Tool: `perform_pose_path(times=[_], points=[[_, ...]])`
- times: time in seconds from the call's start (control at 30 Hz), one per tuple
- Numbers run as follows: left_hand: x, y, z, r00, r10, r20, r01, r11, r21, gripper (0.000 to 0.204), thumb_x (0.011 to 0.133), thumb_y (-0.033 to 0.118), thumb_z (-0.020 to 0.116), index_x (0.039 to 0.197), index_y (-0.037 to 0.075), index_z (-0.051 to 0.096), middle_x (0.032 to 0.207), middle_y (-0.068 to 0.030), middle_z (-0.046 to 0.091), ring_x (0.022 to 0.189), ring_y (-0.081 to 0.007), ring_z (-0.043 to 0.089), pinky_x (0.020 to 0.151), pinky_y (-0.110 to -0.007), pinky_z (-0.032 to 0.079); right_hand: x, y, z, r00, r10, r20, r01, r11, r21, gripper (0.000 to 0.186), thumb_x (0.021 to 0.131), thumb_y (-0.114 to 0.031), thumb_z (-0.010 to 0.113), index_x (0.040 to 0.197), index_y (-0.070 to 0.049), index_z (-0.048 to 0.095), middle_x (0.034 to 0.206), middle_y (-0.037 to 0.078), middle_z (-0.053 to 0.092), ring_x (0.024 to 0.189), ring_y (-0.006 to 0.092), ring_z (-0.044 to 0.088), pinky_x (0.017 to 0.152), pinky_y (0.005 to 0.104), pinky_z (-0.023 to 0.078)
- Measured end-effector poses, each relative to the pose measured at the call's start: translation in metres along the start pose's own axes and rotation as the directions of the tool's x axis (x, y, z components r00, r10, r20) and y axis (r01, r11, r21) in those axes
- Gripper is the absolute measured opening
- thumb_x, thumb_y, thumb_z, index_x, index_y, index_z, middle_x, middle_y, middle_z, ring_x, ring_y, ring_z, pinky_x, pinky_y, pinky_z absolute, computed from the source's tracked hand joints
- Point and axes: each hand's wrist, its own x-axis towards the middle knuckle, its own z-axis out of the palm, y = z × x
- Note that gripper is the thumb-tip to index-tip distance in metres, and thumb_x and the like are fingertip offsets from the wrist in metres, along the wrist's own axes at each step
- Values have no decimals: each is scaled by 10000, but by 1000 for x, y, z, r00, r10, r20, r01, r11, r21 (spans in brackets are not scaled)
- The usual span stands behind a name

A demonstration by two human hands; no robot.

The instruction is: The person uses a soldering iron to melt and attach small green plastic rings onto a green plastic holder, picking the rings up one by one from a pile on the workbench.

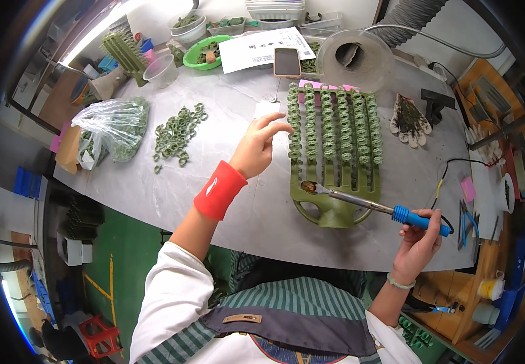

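My left hand (pixel 257 145), in a red wristband, is raised at the left edge of a green plastic rack (pixel 329 212), fingers loosely bent and apart with nothing visible in them. Small pale-green rings (pixel 345 121) fill the rack's upper rows. My right hand (pixel 420 242) grips a soldering iron (pixel 420 219) by its blue handle. Its dark, stained tip (pixel 310 187) lies over the lower left of the rack; whether it touches cannot be told. A pile of loose green rings (pixel 174 133) lies on the grey table (pixel 208 97) to the left.
A plastic bag of green parts (pixel 114 130) sits at left. At the back are a green basin (pixel 206 45), a phone (pixel 287 62) on paper and a round fume-hose hood (pixel 372 60). At right lie a dirty glove (pixel 411 121), a black stand (pixel 433 106), a cable and pliers (pixel 464 225).
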Motion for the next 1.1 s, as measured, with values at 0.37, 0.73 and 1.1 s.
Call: perform_pose_path(times=[0.37,0.73,1.1], points=[[6,-20,-9,999,-12,-29,10,996,-87,345,861,-97,498,1084,110,660,1339,-84,553,1170,-259,554,876,-321,486,1,3,-1,1000,-15,-22,15,1000,2,322,953,-325,583,804,-40,605,725,50,619,513,94,578,450,187,455],[-106,-131,-120,815,-390,-428,579,542,609,140,828,172,681,852,36,656,809,-116,649,802,-291,651,710,-389,510,-2,4,11,999,3,32,-4,1000,28,319,948,-334,586,817,-44,595,763,59,606,514,101,553,454,189,432],[-107,-117,-93,852,-354,-386,505,750,426,151,781,99,720,825,29,594,787,-115,641,705,-278,639,652,-388,506,-2,3,14,999,3,37,-3,1000,-2,327,950,-328,583,821,-28,608,766,81,631,530,109,579,471,197,469]])
